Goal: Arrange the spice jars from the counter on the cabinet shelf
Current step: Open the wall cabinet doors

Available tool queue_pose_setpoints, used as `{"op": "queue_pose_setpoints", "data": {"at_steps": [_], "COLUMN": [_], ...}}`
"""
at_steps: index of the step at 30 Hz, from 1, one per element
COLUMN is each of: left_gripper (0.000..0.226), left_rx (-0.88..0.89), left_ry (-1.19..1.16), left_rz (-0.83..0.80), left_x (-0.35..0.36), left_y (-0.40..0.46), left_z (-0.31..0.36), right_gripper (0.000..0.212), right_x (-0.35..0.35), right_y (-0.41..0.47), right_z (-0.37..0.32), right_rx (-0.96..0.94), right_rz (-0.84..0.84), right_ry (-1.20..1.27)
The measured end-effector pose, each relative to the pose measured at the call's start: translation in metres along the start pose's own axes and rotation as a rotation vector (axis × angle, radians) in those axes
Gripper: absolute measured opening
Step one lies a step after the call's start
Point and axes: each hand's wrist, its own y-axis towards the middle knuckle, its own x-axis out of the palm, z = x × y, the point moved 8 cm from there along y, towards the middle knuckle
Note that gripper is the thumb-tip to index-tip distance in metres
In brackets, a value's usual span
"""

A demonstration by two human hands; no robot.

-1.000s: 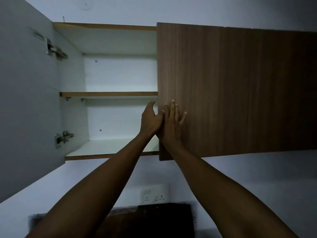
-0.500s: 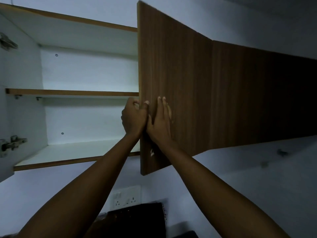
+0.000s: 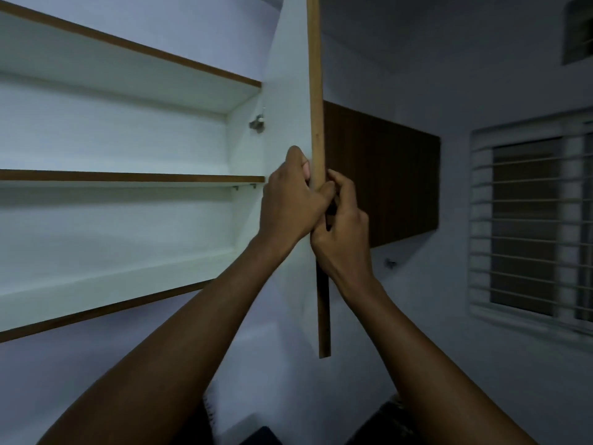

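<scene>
both hands are on the free edge of the cabinet door (image 3: pixel 316 91), which stands edge-on to the camera. the left hand (image 3: pixel 288 200) has its fingers curled round the edge from the white inner side, and the right hand (image 3: pixel 341 226) has its fingers curled on it from the dark outer side; the two hands touch each other there.

no spice jars are in view, and the counter is below the picture, so i cannot tell where they stand. i judge such jars to be small, stiff and rather light, perhaps of glass, so breakable and a bit slippery; it is better to take one round the body, not only by the lid.

the cabinet shelf (image 3: pixel 128 178) is a flat white board with a brown front strip, and the cabinet floor (image 3: pixel 106 284) below it looks smooth and hard, so a jar should stand steady but could slide. a hinge (image 3: pixel 257 123) sits on the inner wall. on the right are another closed cabinet (image 3: pixel 385 175) and a barred window (image 3: pixel 532 226). the room is dim.
</scene>
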Motion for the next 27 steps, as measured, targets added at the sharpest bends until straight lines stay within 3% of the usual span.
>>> {"op": "queue_pose_setpoints", "data": {"at_steps": [5,14,21,24,27], "left_gripper": [0.034,0.019,0.015,0.017,0.024], "left_rx": [0.012,0.022,0.079,0.043,0.039], "left_ry": [-0.066,-0.04,-0.169,-0.272,-0.295], "left_rz": [-0.057,-0.141,-0.104,-0.104,-0.043], "left_x": [0.077,0.181,0.172,0.148,0.104], "left_y": [0.004,0.011,0.007,-0.006,-0.02], "left_z": [0.024,0.042,0.026,0.005,-0.024], "right_gripper": [0.048,0.053,0.054,0.063,0.062], "right_x": [-0.056,-0.098,-0.092,-0.082,-0.037], "right_y": [0.014,0.037,0.034,0.03,0.017], "right_z": [0.05,0.137,0.138,0.106,0.083], "right_rx": [0.033,0.161,0.127,-0.068,-0.229], "right_rz": [0.092,0.1,0.247,0.405,0.334], "right_ry": [-0.082,-0.217,-0.215,-0.331,-0.188]}}
